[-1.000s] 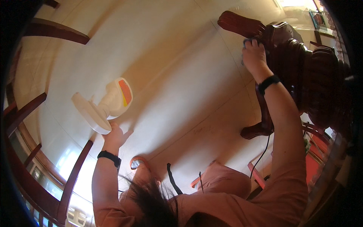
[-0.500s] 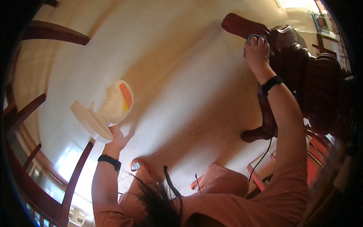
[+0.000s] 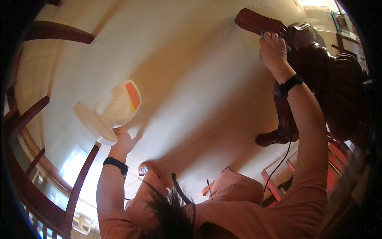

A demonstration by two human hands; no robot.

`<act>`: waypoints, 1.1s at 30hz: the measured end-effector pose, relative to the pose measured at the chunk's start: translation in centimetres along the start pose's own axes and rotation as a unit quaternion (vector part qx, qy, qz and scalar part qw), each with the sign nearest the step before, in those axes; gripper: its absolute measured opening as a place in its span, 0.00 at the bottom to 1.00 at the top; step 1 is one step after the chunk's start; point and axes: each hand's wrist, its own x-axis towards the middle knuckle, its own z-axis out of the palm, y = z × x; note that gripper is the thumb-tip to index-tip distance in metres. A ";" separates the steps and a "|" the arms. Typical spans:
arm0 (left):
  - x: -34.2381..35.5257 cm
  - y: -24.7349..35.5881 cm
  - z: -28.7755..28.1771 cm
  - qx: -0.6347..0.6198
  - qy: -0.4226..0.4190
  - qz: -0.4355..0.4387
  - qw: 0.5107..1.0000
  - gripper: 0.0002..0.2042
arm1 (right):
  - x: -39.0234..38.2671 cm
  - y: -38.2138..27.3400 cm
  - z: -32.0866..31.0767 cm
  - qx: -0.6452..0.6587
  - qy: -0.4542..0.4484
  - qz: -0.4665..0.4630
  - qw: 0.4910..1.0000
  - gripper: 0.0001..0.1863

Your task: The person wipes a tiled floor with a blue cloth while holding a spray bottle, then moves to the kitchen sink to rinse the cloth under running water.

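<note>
My left hand (image 3: pixel 124 142) is at the lower end of a white plastic spray-bottle-like item (image 3: pixel 95 121) with an orange-and-yellow label; its thumb sticks out, but its other fingers are mostly hidden behind that item, so I cannot tell whether it grips it. My right hand (image 3: pixel 273 51) is closed on a blue-grey cloth (image 3: pixel 264 34) against a dark, glossy carved wooden pedestal, where a curved foot (image 3: pixel 256 20) joins the thick body (image 3: pixel 338 95).
Dark wooden chair legs (image 3: pixel 59 32) stand on the pale tiled floor (image 3: pixel 187 67) along the left. A black cord (image 3: pixel 280 159) runs down past the pedestal's lower foot to red furniture (image 3: pixel 334 151) at the lower right. My legs are below.
My right hand has shifted slightly right, staying on the cloth at the pedestal. The white item and my left hand dipped slightly, then rose again.
</note>
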 end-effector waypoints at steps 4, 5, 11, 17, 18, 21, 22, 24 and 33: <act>0.0 0.1 -0.4 -0.015 0.012 0.007 1.000 0.42 | -0.1 -0.2 0.3 0.037 -0.031 -0.068 0.997 0.12; 0.0 0.0 -0.7 -0.031 -0.015 0.004 0.999 0.41 | -0.1 -0.7 0.4 0.051 -0.012 -0.057 0.997 0.11; -0.2 0.3 -1.3 -0.026 -0.031 0.006 0.999 0.42 | -1.5 -3.2 1.0 0.121 0.028 0.021 0.992 0.14; 0.0 0.2 -0.9 -0.002 -0.039 -0.009 0.999 0.42 | -1.4 -2.3 1.1 0.071 0.125 0.112 0.983 0.17; 0.0 0.2 -0.8 0.014 -0.037 -0.013 0.999 0.43 | -1.0 -2.3 1.1 0.085 0.115 0.098 0.985 0.17; 0.0 0.1 -0.5 0.011 -0.006 -0.006 1.000 0.43 | 0.1 -2.8 1.1 0.092 0.023 0.087 0.992 0.16; 0.0 0.1 -0.5 0.007 0.006 -0.003 1.000 0.43 | 0.2 -3.1 1.1 0.115 -0.004 0.103 0.988 0.16; -0.1 -0.1 -0.6 -0.015 -0.002 -0.002 1.000 0.43 | 0.1 -3.8 1.2 0.150 -0.034 0.102 0.983 0.15; -0.1 0.2 -0.6 0.031 0.008 0.001 0.999 0.42 | 0.4 -4.6 5.2 0.327 -0.008 0.109 0.939 0.24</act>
